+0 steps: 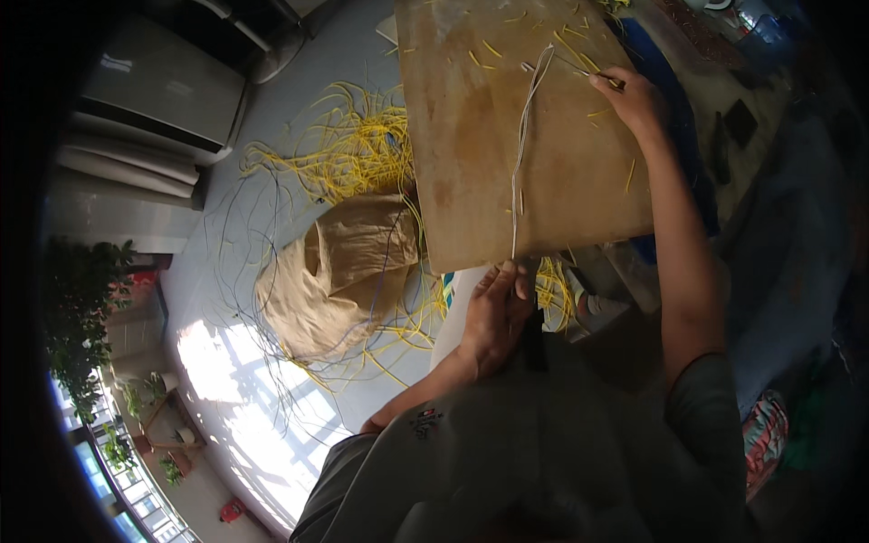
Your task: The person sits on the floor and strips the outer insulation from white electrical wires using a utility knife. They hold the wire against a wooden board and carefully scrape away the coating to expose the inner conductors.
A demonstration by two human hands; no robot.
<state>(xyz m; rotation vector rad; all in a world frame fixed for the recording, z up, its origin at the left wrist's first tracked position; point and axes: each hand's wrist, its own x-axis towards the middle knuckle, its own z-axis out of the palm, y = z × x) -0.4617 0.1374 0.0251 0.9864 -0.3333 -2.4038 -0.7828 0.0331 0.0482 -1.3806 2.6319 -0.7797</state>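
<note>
A wooden board (471, 181) lies in front of me. A thin white cord (518, 172), doubled in part of its length, runs down it from near the far edge to the near edge. My left hand (498, 312) is closed at the board's near edge, with the cord's lower end pinched in its fingers. Over the far right of the board, my right hand (632, 98) is closed round a slender tool (579, 71). Its thin shaft points toward the cord's upper end; its exact kind is too small to tell. Short yellow offcuts (630, 176) lie scattered on the board.
On the floor to the left is a tangled heap of yellow wires (353, 145). Beside it sits a tan cloth sack (335, 271), with loose dark wires around. More yellow wire (554, 294) lies below the board's near edge. Potted plants (86, 317) stand at the far left.
</note>
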